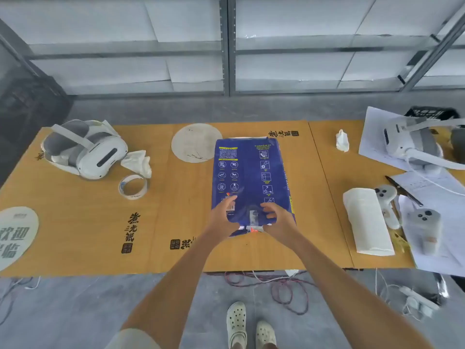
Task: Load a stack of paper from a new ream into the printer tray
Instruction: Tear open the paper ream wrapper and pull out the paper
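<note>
ream [251,172] flat on table [176,222] | both hands: left hand [222,217], right hand [276,217] pinching its near wrapper flap | tape roll [133,186] left, headset [85,149] beyond

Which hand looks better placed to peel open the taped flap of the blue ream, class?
Probably the right hand: its fingers curl right beside the tape strip on the near end of the blue ream. The left hand lies flatter on the wrapper, suited to holding it down.

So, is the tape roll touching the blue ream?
Apart. The head view shows bare tabletop between the tape roll and the ream.
</note>
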